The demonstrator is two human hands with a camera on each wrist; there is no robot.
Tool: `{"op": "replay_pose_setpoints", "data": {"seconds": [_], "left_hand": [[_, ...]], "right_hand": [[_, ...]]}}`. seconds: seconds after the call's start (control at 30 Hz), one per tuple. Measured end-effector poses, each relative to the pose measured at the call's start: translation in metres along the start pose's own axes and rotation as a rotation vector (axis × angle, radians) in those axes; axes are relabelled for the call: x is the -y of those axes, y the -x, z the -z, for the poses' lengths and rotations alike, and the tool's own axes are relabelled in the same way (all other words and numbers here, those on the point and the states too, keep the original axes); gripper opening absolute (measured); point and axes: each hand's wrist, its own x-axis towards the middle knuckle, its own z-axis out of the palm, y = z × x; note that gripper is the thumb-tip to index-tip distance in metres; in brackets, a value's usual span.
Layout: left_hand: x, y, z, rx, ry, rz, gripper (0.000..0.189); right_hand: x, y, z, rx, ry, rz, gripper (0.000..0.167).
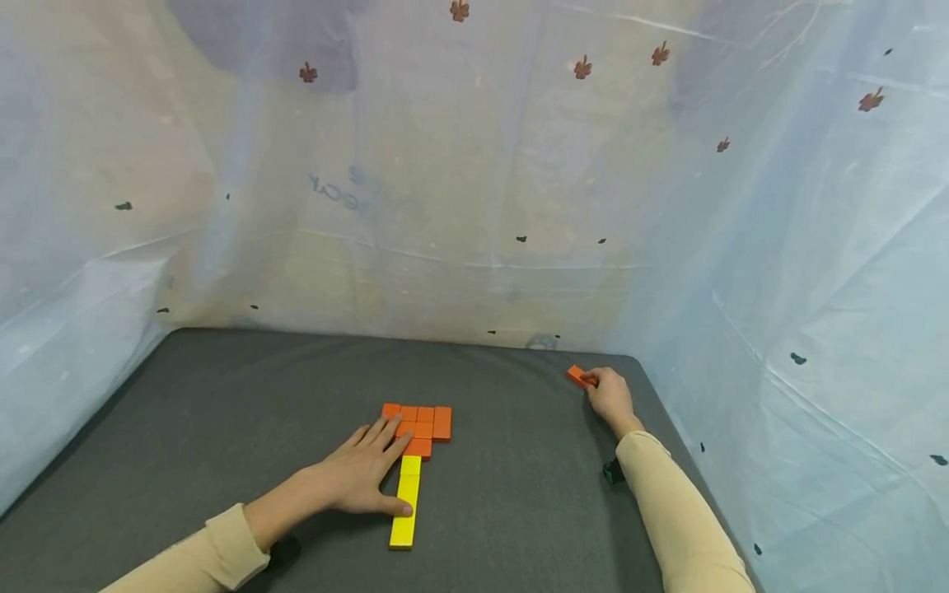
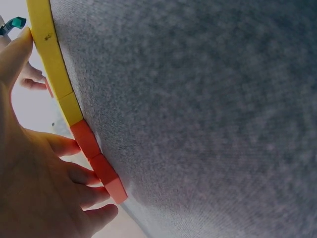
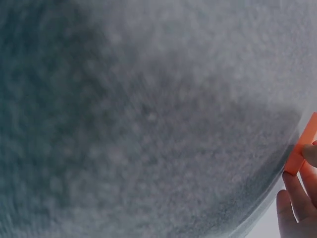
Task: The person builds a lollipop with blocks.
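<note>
Flat orange blocks (image 1: 424,430) lie edge to edge on the grey surface, forming a patch with a stepped outline. Below them a short yellow block (image 1: 411,465) and a long yellow block (image 1: 403,531) run in line toward the near edge. My left hand (image 1: 354,478) lies spread over the left side of this figure, fingertips on the orange blocks and thumb on the long yellow one. Far off at the back right, my right hand (image 1: 611,397) pinches an orange block (image 3: 295,159) between thumb and fingers. The fingers partly cover that block.
The dark grey cloth surface (image 1: 511,494) has a rounded corner at the back right, just beyond my right hand. Pale plastic sheeting (image 1: 474,280) with printed leaves hangs behind and along both sides.
</note>
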Motion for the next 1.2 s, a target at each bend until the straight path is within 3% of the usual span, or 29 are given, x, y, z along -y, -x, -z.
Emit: {"op": "replay_pose_setpoints", "data": {"seconds": [0.6, 1.2], "left_hand": [[-0.001, 0.002, 0.001, -0.005, 0.014, -0.007, 0.116], [-0.003, 0.004, 0.000, -0.012, 0.017, -0.004, 0.116]], "right_hand": [[0.027, 0.009, -0.008, -0.042, -0.099, 0.088, 0.032], [0.099, 0.014, -0.018, -0.040, -0.185, 0.267, 0.029]]}}
